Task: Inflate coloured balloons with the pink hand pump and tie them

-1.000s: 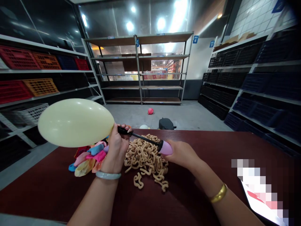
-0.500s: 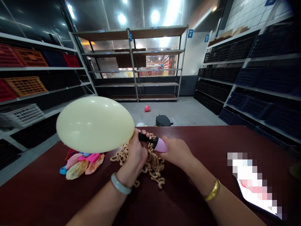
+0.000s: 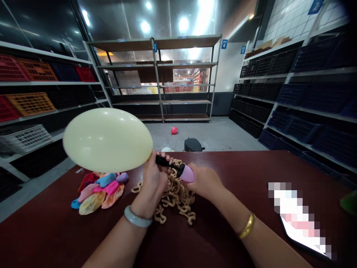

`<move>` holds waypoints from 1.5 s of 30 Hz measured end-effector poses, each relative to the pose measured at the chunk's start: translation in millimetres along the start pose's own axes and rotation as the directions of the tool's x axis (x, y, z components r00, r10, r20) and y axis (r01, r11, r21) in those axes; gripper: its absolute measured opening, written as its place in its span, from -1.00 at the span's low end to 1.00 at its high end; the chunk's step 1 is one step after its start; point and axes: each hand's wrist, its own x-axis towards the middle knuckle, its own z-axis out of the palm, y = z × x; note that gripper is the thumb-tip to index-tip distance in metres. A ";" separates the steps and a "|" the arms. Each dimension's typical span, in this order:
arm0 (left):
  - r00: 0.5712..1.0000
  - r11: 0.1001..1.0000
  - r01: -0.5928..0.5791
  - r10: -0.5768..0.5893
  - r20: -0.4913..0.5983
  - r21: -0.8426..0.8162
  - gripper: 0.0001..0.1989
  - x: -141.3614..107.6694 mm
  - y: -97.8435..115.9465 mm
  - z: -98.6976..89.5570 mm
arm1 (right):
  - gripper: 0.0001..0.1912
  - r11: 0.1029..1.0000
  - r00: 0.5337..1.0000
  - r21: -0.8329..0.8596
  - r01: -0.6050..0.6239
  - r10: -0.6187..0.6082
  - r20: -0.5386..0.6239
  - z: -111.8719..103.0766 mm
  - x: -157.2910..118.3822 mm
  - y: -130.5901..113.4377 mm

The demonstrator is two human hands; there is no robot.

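A large inflated pale yellow balloon (image 3: 108,140) extends leftward from my left hand (image 3: 154,178), whose fingers are closed round its neck and the black front end of a pump. My right hand (image 3: 205,182) is wrapped around the purple body (image 3: 187,174) of that pump. Under both hands lies a heap of tan, chain-like loops (image 3: 178,197). Several colourful deflated balloons (image 3: 107,190) are piled at the left, below the inflated one.
The dark red table (image 3: 223,230) bears a white, partly pixelated object (image 3: 304,227) at the right. Beyond it, a pink ball (image 3: 174,130) and a dark grey item (image 3: 193,144) are on the floor. Shelves with crates (image 3: 32,102) stand at both sides.
Both hands and the pump have shifted slightly left, the left hand more. The pale balloon has moved left and up, showing more of the coloured pile.
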 end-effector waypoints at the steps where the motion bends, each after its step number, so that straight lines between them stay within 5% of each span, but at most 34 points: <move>1: 1.000 1.000 -0.015 0.015 -0.009 -0.010 -0.80 5.3 8.8 -3.5 | -0.52 1.000 1.000 0.004 0.007 -0.007 0.002 0.3 0.2 0.3; 6: 0.992 0.994 -0.101 0.098 -0.083 -0.040 -0.77 29.1 50.4 -22.3 | -0.51 1.000 0.999 -0.005 0.023 -0.023 0.029 0.0 0.3 4.7; 10: 0.988 0.990 -0.129 0.124 -0.093 -0.050 -0.74 33.2 57.5 -24.5 | -0.58 0.999 0.999 -0.036 0.034 -0.034 0.015 -3.4 -0.1 9.2; 15: 0.985 0.984 -0.169 0.168 -0.028 -0.058 -0.74 23.7 35.9 -14.9 | -0.59 0.998 0.999 -0.059 0.031 -0.031 -0.013 -8.5 -1.0 9.9; 24: 0.998 0.999 0.002 0.000 0.065 -0.041 -0.80 -13.7 -24.1 5.4 | -0.59 0.998 1.000 -0.057 -0.017 0.015 -0.027 -3.8 -1.7 3.1; 31: 0.998 0.999 0.047 -0.047 0.046 -0.019 -0.79 -14.9 -26.1 3.3 | -0.58 0.999 0.999 -0.033 -0.020 0.019 -0.030 -1.3 -2.6 -1.4; 37: 0.997 0.997 0.075 -0.075 0.018 0.020 -0.79 -2.8 -7.9 0.9 | -0.52 1.000 1.000 -0.002 -0.015 0.015 0.015 -2.2 -1.3 -2.1; 45: 0.987 0.988 -0.120 0.130 -0.094 0.096 -0.76 25.4 60.5 -12.6 | -0.43 1.000 0.997 -0.006 0.028 -0.028 0.075 -14.1 -3.0 5.2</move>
